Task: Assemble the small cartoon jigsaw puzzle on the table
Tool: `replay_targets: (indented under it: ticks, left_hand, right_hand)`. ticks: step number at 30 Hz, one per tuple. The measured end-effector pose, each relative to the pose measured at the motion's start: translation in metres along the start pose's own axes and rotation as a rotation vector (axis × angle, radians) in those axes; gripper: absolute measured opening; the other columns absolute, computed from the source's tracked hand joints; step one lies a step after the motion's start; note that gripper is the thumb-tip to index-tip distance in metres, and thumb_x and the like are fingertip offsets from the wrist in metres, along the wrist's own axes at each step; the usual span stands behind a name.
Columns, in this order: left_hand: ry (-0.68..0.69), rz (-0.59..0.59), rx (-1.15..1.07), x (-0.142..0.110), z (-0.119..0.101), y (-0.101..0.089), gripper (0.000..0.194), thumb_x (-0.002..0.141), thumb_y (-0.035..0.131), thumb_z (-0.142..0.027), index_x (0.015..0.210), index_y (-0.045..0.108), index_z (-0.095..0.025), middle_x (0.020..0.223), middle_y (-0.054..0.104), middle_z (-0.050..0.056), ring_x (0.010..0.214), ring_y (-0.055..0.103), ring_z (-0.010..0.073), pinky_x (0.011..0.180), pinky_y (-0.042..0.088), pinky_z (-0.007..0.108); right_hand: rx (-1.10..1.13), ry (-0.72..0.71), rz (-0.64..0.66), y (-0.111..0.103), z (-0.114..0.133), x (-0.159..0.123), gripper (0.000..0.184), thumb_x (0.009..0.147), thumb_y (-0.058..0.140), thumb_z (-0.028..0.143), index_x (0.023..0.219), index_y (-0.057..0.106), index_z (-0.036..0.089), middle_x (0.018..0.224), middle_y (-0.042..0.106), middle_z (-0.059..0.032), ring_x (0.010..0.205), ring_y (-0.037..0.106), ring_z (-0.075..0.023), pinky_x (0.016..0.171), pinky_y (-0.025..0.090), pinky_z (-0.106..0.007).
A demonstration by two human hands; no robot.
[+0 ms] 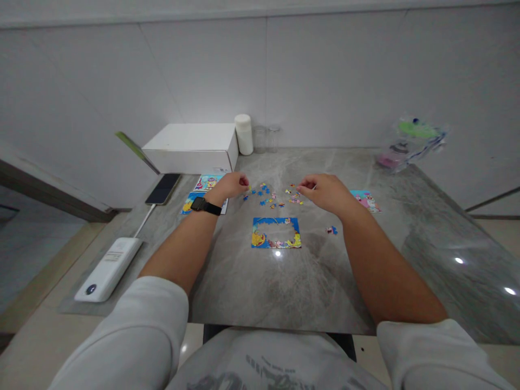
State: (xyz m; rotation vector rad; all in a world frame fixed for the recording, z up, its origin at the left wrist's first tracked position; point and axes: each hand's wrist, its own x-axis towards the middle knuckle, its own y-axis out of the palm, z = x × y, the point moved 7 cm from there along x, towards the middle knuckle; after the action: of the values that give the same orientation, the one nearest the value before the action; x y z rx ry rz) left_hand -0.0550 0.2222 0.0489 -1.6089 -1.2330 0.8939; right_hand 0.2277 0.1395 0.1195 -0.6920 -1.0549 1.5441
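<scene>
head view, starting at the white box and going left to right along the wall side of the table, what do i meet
White box → white cylindrical container → left clear glass → right clear glass → clear plastic bag with green and pink showing.

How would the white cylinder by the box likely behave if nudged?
The white cylinder stands upright and is taller than wide, so a push near its top would probably tip it. Its round side suggests it could roll once down. Its straight walls look stiff, though its weight can't be judged.
</scene>
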Motion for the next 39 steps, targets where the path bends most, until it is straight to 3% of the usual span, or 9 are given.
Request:
replay_targets:
  ticks: [5, 10, 16, 20, 26, 29, 33, 36, 39]
  left_hand:
    - [0.25, 0.014, -0.439, -0.046, -0.064, -0.016, 0.022, 0.091, 0.065, -0.03, 0.105, 0.079, -0.019, 0.099, 0.08, 0.004, 0.087, 0.071, 0.0167, 0.077, 0.054, 0.027]
    - [0.305, 0.025, -0.64, -0.079, -0.1, -0.025, 0.026, 0.092, 0.072, -0.032, 0.115, 0.072, -0.02, 0.097, 0.078, 0.003, 0.088, 0.072, 0.0164, 0.077, 0.056, 0.028]
    - [0.228, 0.055, -0.761, -0.084, -0.098, -0.017, 0.024, 0.089, 0.075, -0.023, 0.109, 0.064, -0.019, 0.09, 0.078, 0.002, 0.082, 0.074, 0.0156, 0.073, 0.055, 0.027]
    - [0.214, 0.037, -0.774, -0.077, -0.093, -0.007, 0.026, 0.087, 0.078, -0.021, 0.109, 0.063, -0.019, 0.086, 0.077, 0.001, 0.08, 0.074, 0.0152, 0.071, 0.054, 0.026]
    - [0.149, -0.015, -0.752, -0.073, -0.091, 0.004, 0.023, 0.09, 0.078, -0.031, 0.104, 0.067, -0.017, 0.092, 0.075, 0.005, 0.083, 0.071, 0.0159, 0.072, 0.056, 0.029]
    - [0.113, 0.06, -0.839, -0.073, -0.095, 0.014, 0.018, 0.089, 0.077, -0.027, 0.099, 0.066, -0.017, 0.089, 0.073, 0.004, 0.076, 0.067, 0.0134, 0.064, 0.055, 0.025]
    - [0.065, 0.102, -0.891, -0.072, -0.095, 0.025, 0.014, 0.09, 0.073, -0.024, 0.101, 0.068, -0.018, 0.089, 0.072, 0.004, 0.074, 0.066, 0.0127, 0.059, 0.054, 0.023]
    - [0.15, 0.117, -0.729, -0.074, -0.104, 0.035, 0.011, 0.089, 0.073, -0.024, 0.098, 0.072, -0.019, 0.088, 0.074, 0.003, 0.075, 0.068, 0.0143, 0.064, 0.055, 0.025]
    - [0.282, 0.191, -0.501, -0.084, -0.122, 0.055, 0.009, 0.086, 0.074, -0.023, 0.095, 0.076, -0.02, 0.09, 0.077, 0.003, 0.082, 0.071, 0.017, 0.073, 0.055, 0.028]
  right_hand:
    - [0.173, -0.043, 0.025, 0.013, 0.012, 0.0, 0.02, 0.094, 0.066, 0.033, 0.099, 0.081, 0.02, 0.093, 0.079, -0.0058, 0.084, 0.068, -0.02, 0.078, 0.05, -0.032]
    - [0.496, -0.085, 0.176, 0.037, 0.034, -0.007, 0.02, 0.092, 0.067, 0.037, 0.098, 0.075, 0.02, 0.089, 0.074, -0.0034, 0.075, 0.062, -0.0157, 0.067, 0.048, -0.027]
    - [0.712, 0.024, 0.333, 0.06, 0.05, -0.015, 0.016, 0.085, 0.067, 0.027, 0.1, 0.067, 0.022, 0.086, 0.069, 0.0, 0.068, 0.056, -0.0116, 0.054, 0.041, -0.021]
    - [0.77, 0.061, 0.305, 0.064, 0.048, -0.015, 0.022, 0.083, 0.069, 0.028, 0.104, 0.063, 0.023, 0.086, 0.069, 0.0006, 0.065, 0.055, -0.0114, 0.052, 0.041, -0.021]
    - [0.773, 0.07, 0.194, 0.064, 0.034, -0.007, 0.024, 0.082, 0.07, 0.024, 0.105, 0.063, 0.023, 0.084, 0.068, 0.001, 0.063, 0.055, -0.0119, 0.05, 0.039, -0.022]
    - [0.733, 0.077, 0.172, 0.063, 0.029, -0.005, 0.027, 0.085, 0.07, 0.024, 0.111, 0.064, 0.022, 0.086, 0.07, 0.0004, 0.062, 0.056, -0.0117, 0.05, 0.04, -0.022]
    - [0.578, 0.06, 0.26, 0.062, 0.021, -0.006, 0.041, 0.086, 0.074, 0.024, 0.126, 0.065, 0.023, 0.091, 0.074, -0.0011, 0.068, 0.064, -0.0139, 0.057, 0.048, -0.023]
    - [0.381, 0.106, 0.206, 0.049, 0.0, -0.002, 0.061, 0.087, 0.077, 0.025, 0.145, 0.059, 0.022, 0.101, 0.078, -0.0044, 0.077, 0.069, -0.0173, 0.068, 0.054, -0.027]
    - [0.234, 0.169, 0.093, 0.035, -0.024, 0.005, 0.062, 0.092, 0.073, 0.027, 0.15, 0.055, 0.019, 0.109, 0.079, -0.0084, 0.082, 0.071, -0.0192, 0.076, 0.055, -0.031]
